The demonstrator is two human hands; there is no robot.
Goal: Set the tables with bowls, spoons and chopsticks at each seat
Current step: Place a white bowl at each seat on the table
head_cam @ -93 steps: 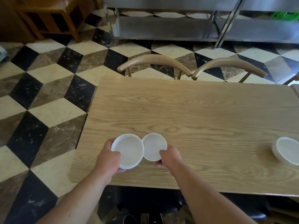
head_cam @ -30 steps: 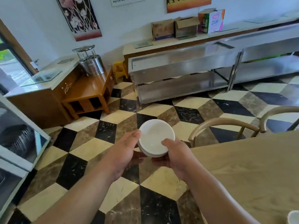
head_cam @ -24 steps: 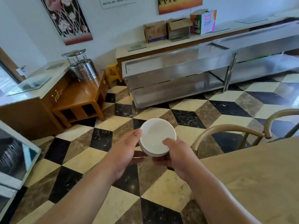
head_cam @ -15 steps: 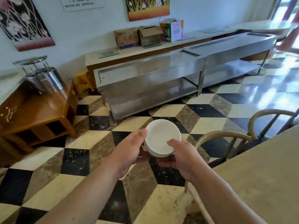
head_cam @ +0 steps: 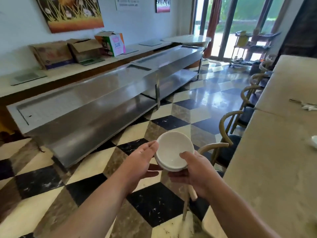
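Observation:
A small stack of white bowls (head_cam: 173, 150) is in the air over the checkered floor, left of the long wooden table (head_cam: 274, 169). My left hand (head_cam: 139, 162) cups the stack from the left, thumb along the rim and fingers underneath. My right hand (head_cam: 195, 174) holds it from the right, thumb over the rim and fingers below. Another white bowl (head_cam: 313, 142) sits on the table at the right edge of view. Farther along the table lie a white spoon and chopsticks (head_cam: 307, 105).
Wooden chairs (head_cam: 228, 140) stand in a row tucked along the table's left side. A long steel counter (head_cam: 106, 100) runs along the wall on the left, with cardboard boxes (head_cam: 82, 48) on the shelf behind it. Checkered floor lies between counter and chairs.
The two bowls held side by side on the table are now stacked and carried off it. The view has swung right along the table row; both hands keep the same hold.

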